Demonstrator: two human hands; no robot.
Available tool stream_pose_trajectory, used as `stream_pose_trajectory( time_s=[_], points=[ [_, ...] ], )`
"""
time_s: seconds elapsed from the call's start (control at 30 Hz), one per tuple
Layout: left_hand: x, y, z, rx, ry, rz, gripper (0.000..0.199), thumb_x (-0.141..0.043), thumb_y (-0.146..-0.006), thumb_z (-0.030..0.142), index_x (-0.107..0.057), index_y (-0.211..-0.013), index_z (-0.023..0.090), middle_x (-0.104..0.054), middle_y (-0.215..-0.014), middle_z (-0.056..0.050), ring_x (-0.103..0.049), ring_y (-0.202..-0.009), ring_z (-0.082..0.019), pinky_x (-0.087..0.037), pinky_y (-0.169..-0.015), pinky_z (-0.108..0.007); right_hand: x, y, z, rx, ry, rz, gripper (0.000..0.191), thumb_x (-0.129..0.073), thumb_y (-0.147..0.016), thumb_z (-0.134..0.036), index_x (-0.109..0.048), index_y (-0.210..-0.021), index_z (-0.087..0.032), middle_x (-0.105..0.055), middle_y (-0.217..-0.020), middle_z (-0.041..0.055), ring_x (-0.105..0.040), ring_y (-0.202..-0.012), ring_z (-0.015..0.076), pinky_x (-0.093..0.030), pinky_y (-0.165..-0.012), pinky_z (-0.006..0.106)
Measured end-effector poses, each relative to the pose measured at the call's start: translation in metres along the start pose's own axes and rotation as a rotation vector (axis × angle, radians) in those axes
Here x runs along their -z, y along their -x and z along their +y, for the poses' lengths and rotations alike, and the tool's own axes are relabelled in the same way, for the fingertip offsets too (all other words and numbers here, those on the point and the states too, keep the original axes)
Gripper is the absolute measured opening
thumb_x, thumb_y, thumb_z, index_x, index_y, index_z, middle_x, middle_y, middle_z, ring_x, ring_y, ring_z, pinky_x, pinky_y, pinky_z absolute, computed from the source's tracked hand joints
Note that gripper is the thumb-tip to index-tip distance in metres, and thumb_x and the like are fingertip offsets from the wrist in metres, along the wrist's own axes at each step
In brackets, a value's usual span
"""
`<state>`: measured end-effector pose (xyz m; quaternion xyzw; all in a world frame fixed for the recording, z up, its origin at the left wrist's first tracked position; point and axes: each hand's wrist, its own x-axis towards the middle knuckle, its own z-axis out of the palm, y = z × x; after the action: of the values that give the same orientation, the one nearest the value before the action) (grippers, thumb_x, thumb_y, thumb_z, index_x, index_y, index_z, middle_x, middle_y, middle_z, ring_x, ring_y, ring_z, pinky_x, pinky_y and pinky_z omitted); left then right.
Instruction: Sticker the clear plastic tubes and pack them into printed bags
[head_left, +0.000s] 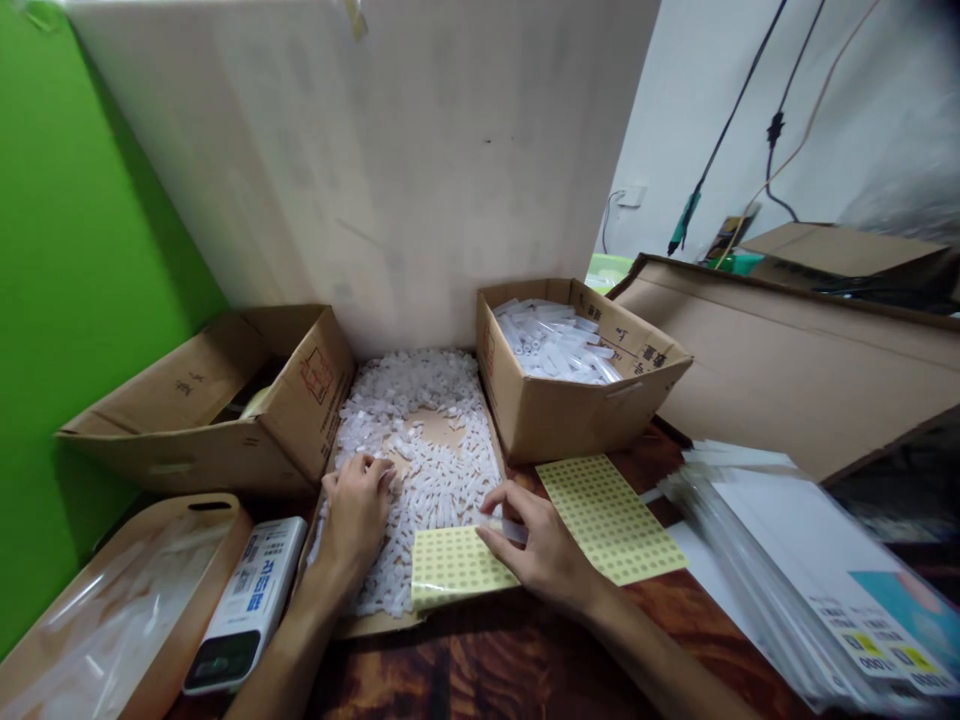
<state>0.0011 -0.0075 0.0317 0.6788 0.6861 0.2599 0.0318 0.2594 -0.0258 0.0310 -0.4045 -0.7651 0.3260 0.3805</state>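
So, your right hand has a small clear tube pinched between thumb and fingertips, lying roughly sideways right above the near yellow sticker sheet. That sheet overlaps the near right corner of a shallow cardboard tray that's loaded with little white pieces, with a bare patch of cardboard toward its far half.

Your left hand is over the left side of the tray, fingers curled down at the pieces. Can't tell whether those fingertips are actually pinching one, tbh.

Just right of your right hand there's a second yellow sheet lying flat, dotted with round stickers. Behind that, on the far right of the tray, sits an open box with a pile of clear tubes in it. Another open box is on the far left.

Near left you've got a white device with a dark display, and beside it an orange tub with clear plastic inside. Over on the right is a stack of plastic-sleeved packs, all on a dark reddish wood table.
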Motion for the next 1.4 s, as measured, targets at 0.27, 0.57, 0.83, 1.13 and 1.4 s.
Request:
stream_pose_trajectory(
  time_s=[0.27,0.57,0.83,1.13,1.4],
  points=[
    [-0.001,0.013,0.036,0.046,0.949,-0.254,0.023,-0.078,-0.078,0.04,-0.071,-0.085,0.019,-0.072,-0.082,-0.002,-0.067,-0.078,-0.019,-0.051,-0.071,-0.027,-0.003,0.0,0.003,0.171,-0.069,0.066,0.02,-0.06,-0.088,-0.01,-0.063,-0.104,-0.021,-0.064,-0.1,0.0053,-0.063,-0.089,0.0199,-0.048,-0.08,0.03],
    [-0.005,0.02,0.049,0.17,1.1,-0.352,0.033,-0.08,-0.076,0.045,-0.06,-0.074,0.019,-0.07,-0.064,0.001,-0.063,-0.06,-0.014,-0.049,-0.063,-0.024,-0.007,-0.002,0.008,0.198,-0.142,0.125,0.013,-0.068,-0.091,-0.015,-0.067,-0.101,-0.022,-0.071,-0.097,0.0049,-0.068,-0.088,0.02,-0.053,-0.079,0.029],
    [-0.003,0.024,0.055,0.151,0.997,-0.294,0.039,-0.075,-0.08,0.052,-0.062,-0.065,0.018,-0.071,-0.063,-0.002,-0.06,-0.056,-0.014,-0.047,-0.058,-0.025,-0.001,-0.001,-0.003,0.214,-0.186,0.096,0.022,-0.061,-0.091,-0.011,-0.073,-0.107,-0.022,-0.07,-0.107,0.0088,-0.068,-0.103,0.024,-0.055,-0.092,0.038],
    [-0.003,0.029,0.05,-0.153,0.898,-0.109,0.023,-0.081,-0.081,0.039,-0.069,-0.079,0.02,-0.075,-0.082,-0.003,-0.071,-0.082,-0.019,-0.055,-0.078,-0.028,-0.006,0.0,0.006,-0.138,-0.469,0.064,0.026,-0.067,-0.096,-0.042,-0.068,-0.105,-0.017,-0.067,-0.072,0.0014,-0.067,-0.058,0.0159,-0.054,-0.059,0.027],
    [0.002,0.028,0.049,-0.226,0.661,-0.225,0.046,-0.05,-0.1,0.055,-0.07,-0.081,0.018,-0.073,-0.073,-0.005,-0.067,-0.07,-0.019,-0.05,-0.068,-0.028,-0.006,0.0,0.006,-0.128,-0.492,0.113,0.031,-0.071,-0.092,-0.048,-0.067,-0.097,-0.018,-0.067,-0.072,0.0006,-0.066,-0.063,0.0155,-0.053,-0.061,0.026]
  ],
)
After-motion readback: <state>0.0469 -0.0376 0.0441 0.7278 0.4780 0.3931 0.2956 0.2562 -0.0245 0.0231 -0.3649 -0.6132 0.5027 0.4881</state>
